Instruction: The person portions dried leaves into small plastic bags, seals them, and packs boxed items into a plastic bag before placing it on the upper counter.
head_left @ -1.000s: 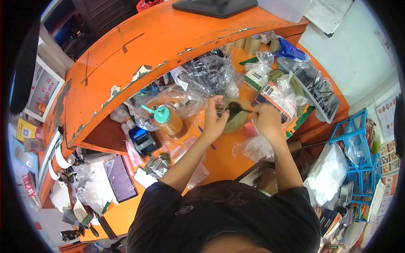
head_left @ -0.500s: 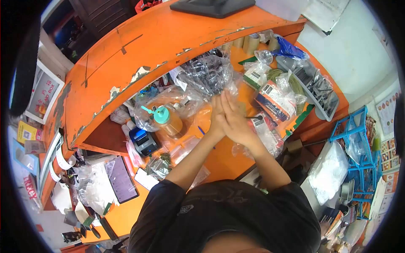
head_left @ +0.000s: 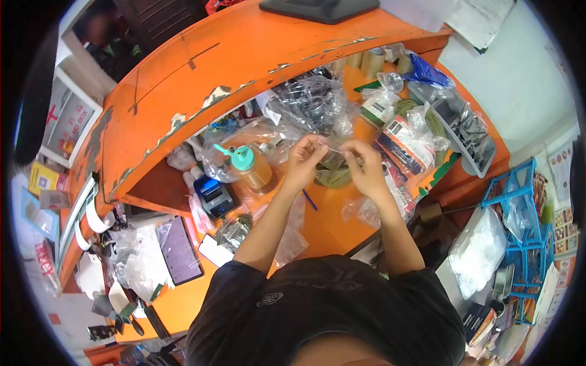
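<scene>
My left hand [head_left: 303, 161] and my right hand [head_left: 366, 169] are raised over the orange counter [head_left: 332, 222], a small gap apart. Fingers and thumb are pinched together on each, with the edge of a clear plastic bag [head_left: 333, 148] stretched between them. Something olive-green [head_left: 332, 175] shows below, between the hands; whether it lies inside the bag I cannot tell. To the left of my left hand stands a bottle of orange-brown liquid with a teal lid [head_left: 243, 160]. A blue pen [head_left: 310, 200] lies on the counter below the hands.
Crumpled clear bags [head_left: 314, 100] lie at the back under the raised orange shelf [head_left: 183, 79]. Packets [head_left: 403, 145] and a grey tray of dark items [head_left: 467, 137] are on the right. A black-and-blue device [head_left: 215, 196] and a purple board [head_left: 179, 251] sit left. A person [head_left: 110, 43] is beyond the shelf.
My palms were pressed together; now the hands are apart, pinching the clear bag's edge. The olive-green thing has come into view between them. A person has appeared at the upper left.
</scene>
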The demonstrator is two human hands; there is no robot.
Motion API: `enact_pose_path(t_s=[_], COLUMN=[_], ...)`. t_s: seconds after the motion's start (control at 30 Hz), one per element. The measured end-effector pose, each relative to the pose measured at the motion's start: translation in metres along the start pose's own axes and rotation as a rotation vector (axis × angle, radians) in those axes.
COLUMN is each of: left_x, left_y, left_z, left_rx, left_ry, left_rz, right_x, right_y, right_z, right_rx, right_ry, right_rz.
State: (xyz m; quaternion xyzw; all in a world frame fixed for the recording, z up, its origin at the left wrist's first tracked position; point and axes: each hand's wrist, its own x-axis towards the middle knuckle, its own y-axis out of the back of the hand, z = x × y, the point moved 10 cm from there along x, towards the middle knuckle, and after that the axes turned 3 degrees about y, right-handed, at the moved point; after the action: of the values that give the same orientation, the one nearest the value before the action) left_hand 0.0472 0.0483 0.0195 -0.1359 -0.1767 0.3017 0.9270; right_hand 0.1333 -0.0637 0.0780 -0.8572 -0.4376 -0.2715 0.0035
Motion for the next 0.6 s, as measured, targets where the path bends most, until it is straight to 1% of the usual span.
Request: enact_pose_path(t_s=[0.03,0.07,0.17,0.27,0.37,0.4,0.5,0.53,0.6], left_x=[-0.004,-0.008,-0.024,-0.047,-0.074,-0.087,-0.127,-0.143,-0.171], left_y=[0.004,0.004,0.006,0.025,0.036,0.041,0.060,0.060,0.066], left_z=[0.002,0.009,0.018,0.018,0.024,0.028,0.015,0.013,0.012], left_rx=[0.020,-0.038,-0.090,-0.170,-0.051,0.006,0.033,-0.055,-0.036], left_ry=[0.025,-0.021,-0.035,0.027,0.056,0.056,0.170,0.228,0.224], left_rz=[0.013,0.051,0.066,0.189,0.213,0.257,0.301,0.327,0.388], right_x=[-0.001,-0.002,-0.002,-0.012,-0.025,-0.033,-0.053,-0.064,-0.087], right_y=[-0.002,-0.008,-0.027,-0.045,-0.068,-0.078,-0.101,-0.109,-0.130], right_z=[0.002,0.000,-0.003,0.000,-0.005,-0.008,-0.029,-0.015,0.001], right_rx=[0.083,0.058,-0.022,0.155,0.182,0.208,0.053,0.061,0.134], right_ry=[-0.030,-0.024,-0.003,-0.126,-0.076,-0.152,-0.018,-0.047,-0.124], right_rz=[0.024,-0.005,-0.086,-0.121,-0.191,-0.224,-0.329,-0.327,-0.387])
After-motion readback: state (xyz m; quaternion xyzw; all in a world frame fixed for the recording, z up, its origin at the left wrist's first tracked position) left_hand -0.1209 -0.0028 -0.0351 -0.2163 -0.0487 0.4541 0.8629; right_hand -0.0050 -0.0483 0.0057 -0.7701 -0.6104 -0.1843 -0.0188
